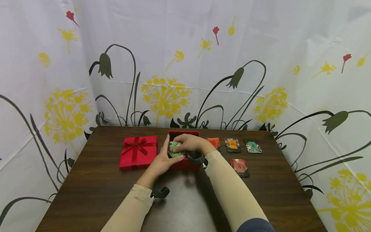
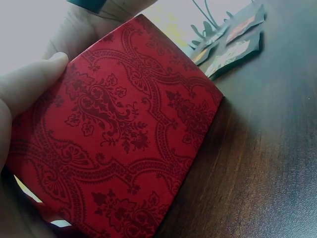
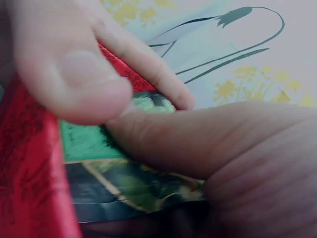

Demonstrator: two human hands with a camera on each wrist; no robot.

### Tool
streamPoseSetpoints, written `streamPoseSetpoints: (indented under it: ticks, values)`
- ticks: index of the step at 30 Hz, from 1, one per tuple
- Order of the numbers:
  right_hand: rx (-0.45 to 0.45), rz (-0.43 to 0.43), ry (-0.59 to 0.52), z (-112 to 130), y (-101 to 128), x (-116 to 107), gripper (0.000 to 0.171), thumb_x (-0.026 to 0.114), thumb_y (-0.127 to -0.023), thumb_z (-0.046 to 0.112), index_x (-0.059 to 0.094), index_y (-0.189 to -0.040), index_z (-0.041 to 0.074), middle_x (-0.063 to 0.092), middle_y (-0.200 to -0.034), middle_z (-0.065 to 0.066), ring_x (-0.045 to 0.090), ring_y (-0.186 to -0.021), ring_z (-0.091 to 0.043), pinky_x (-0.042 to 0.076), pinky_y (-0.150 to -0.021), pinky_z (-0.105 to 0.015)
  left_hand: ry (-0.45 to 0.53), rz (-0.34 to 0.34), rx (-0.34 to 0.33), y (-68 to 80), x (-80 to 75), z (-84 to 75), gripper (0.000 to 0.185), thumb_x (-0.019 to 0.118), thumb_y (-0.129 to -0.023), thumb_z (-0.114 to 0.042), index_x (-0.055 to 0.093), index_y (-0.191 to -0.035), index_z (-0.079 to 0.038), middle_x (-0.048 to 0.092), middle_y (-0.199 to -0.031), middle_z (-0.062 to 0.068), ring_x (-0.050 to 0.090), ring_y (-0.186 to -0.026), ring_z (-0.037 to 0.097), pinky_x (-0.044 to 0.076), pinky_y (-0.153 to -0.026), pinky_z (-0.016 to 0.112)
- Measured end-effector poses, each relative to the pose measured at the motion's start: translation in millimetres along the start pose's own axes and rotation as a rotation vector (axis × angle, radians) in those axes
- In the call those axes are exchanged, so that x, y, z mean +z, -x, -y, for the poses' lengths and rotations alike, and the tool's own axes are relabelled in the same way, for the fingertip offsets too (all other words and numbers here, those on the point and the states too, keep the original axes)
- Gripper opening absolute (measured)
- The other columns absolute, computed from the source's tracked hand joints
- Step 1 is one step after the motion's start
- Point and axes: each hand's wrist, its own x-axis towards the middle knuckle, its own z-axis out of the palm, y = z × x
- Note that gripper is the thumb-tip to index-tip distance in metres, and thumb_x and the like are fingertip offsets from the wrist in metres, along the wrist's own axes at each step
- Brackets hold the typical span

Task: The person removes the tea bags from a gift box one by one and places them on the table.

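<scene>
An open red box [image 1: 182, 166] with a dark interior stands at the middle of the table; its patterned front wall [image 2: 114, 124] fills the left wrist view. My left hand [image 1: 161, 161] grips its left side, thumb over the front rim. Inside the box's opening, my right hand [image 1: 191, 142] pinches a green flat packet [image 3: 84, 141] with a dark lower band. In the right wrist view, the right thumb lies across the packet, and the left thumb is near its upper left. The right fingertips are partly hidden.
Left of the box lies a red lid [image 1: 145, 158] with a ribbon bow. To the right are an orange-red packet [image 1: 214, 141], partly behind my wrist, an orange-labelled packet [image 1: 233, 145], a green-labelled packet [image 1: 253, 147] and, nearer, a red packet [image 1: 240, 167]. A flowered curtain [image 1: 179, 38] hangs behind.
</scene>
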Motion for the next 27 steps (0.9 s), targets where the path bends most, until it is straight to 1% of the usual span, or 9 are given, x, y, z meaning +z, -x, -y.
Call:
streamPoseSetpoints:
  ticks: [3, 6, 12, 14, 16, 19, 22, 24, 27]
  values:
    - [-0.024, -0.058, -0.03, -1.5, 1.9, 1.0, 0.017, 0.084, -0.098, 0.026, 0.073, -0.104, 0.015, 0.071, -0.086, 0.0, 0.064, -0.063, -0.014, 0.058, -0.059, -0.029, -0.012, 0.0, -0.011, -0.8, 0.2, -0.9, 0.125, 0.084, -0.094, -0.052, -0.012, -0.173, -0.045, 0.005, -0.184, 0.011, 0.016, -0.169, 0.041, 0.022, -0.133, 0.068]
    - [-0.078, -0.143, -0.076, -2.6, 4.7, 1.3, 0.02, 0.086, -0.097, 0.027, 0.071, -0.101, 0.015, 0.071, -0.087, 0.0, 0.065, -0.068, -0.013, 0.059, -0.063, -0.029, -0.03, -0.013, -0.012, -1.5, -0.1, -1.4, 0.125, 0.084, -0.092, -0.056, -0.011, -0.173, -0.047, 0.007, -0.185, 0.01, 0.017, -0.169, 0.042, 0.022, -0.132, 0.069]
    - [-0.204, -0.352, -0.226, -8.7, 12.6, 4.6, 0.019, 0.082, -0.1, 0.025, 0.068, -0.106, 0.014, 0.063, -0.088, 0.001, 0.057, -0.075, -0.014, 0.053, -0.067, -0.028, -0.044, -0.014, -0.021, 0.8, 1.6, 0.7, 0.122, 0.082, -0.094, -0.054, -0.011, -0.173, -0.046, 0.003, -0.185, 0.011, 0.015, -0.169, 0.045, 0.021, -0.131, 0.073]
    - [-0.241, -0.406, -0.269, -10.6, 12.6, 3.6, 0.017, 0.081, -0.101, 0.023, 0.069, -0.106, 0.013, 0.061, -0.086, 0.0, 0.055, -0.073, -0.015, 0.052, -0.065, -0.029, -0.05, -0.009, -0.02, -0.2, -0.3, -0.9, 0.121, 0.081, -0.095, -0.052, -0.011, -0.173, -0.045, 0.001, -0.185, 0.012, 0.013, -0.169, 0.045, 0.02, -0.131, 0.074]
    - [-0.272, -0.441, -0.271, -12.7, 11.6, 4.4, 0.015, 0.081, -0.101, 0.021, 0.069, -0.107, 0.013, 0.06, -0.087, 0.0, 0.055, -0.075, -0.015, 0.052, -0.068, -0.027, -0.061, -0.008, -0.022, -0.1, -1.0, -1.4, 0.12, 0.08, -0.096, -0.051, -0.012, -0.173, -0.045, 0.001, -0.185, 0.012, 0.011, -0.169, 0.045, 0.02, -0.13, 0.075]
    - [-0.29, -0.477, -0.195, -13.3, 10.5, 8.3, 0.015, 0.08, -0.101, 0.022, 0.07, -0.106, 0.013, 0.06, -0.09, -0.001, 0.055, -0.076, -0.015, 0.051, -0.068, -0.028, -0.062, -0.018, -0.023, 1.1, 0.1, -1.5, 0.12, 0.081, -0.096, -0.052, -0.01, -0.173, -0.046, 0.001, -0.185, 0.011, 0.012, -0.169, 0.046, 0.02, -0.13, 0.076]
    - [-0.26, -0.545, -0.049, -13.5, 10.8, 13.2, 0.014, 0.08, -0.101, 0.027, 0.07, -0.105, 0.018, 0.062, -0.091, 0.001, 0.056, -0.075, -0.013, 0.05, -0.066, -0.027, -0.065, -0.014, -0.02, 1.0, 2.3, -1.5, 0.119, 0.08, -0.096, -0.051, -0.01, -0.173, -0.048, 0.001, -0.185, 0.01, 0.013, -0.169, 0.046, 0.019, -0.13, 0.075]
    - [-0.231, -0.594, 0.055, -13.4, 10.1, 17.2, 0.014, 0.08, -0.102, 0.031, 0.069, -0.103, 0.022, 0.063, -0.087, 0.001, 0.055, -0.07, -0.012, 0.048, -0.063, -0.027, -0.062, -0.01, -0.022, 0.9, 1.5, -1.7, 0.118, 0.081, -0.097, -0.05, -0.01, -0.172, -0.049, 0.001, -0.185, 0.008, 0.013, -0.169, 0.045, 0.019, -0.131, 0.073]
    - [-0.222, -0.689, 0.113, -13.7, 11.9, 21.7, 0.014, 0.079, -0.103, 0.034, 0.069, -0.104, 0.025, 0.066, -0.085, 0.002, 0.056, -0.068, -0.012, 0.048, -0.062, -0.026, -0.063, -0.009, -0.019, 0.5, 0.8, -1.7, 0.118, 0.08, -0.097, -0.048, -0.011, -0.172, -0.048, 0.0, -0.186, 0.008, 0.011, -0.17, 0.044, 0.018, -0.131, 0.074]
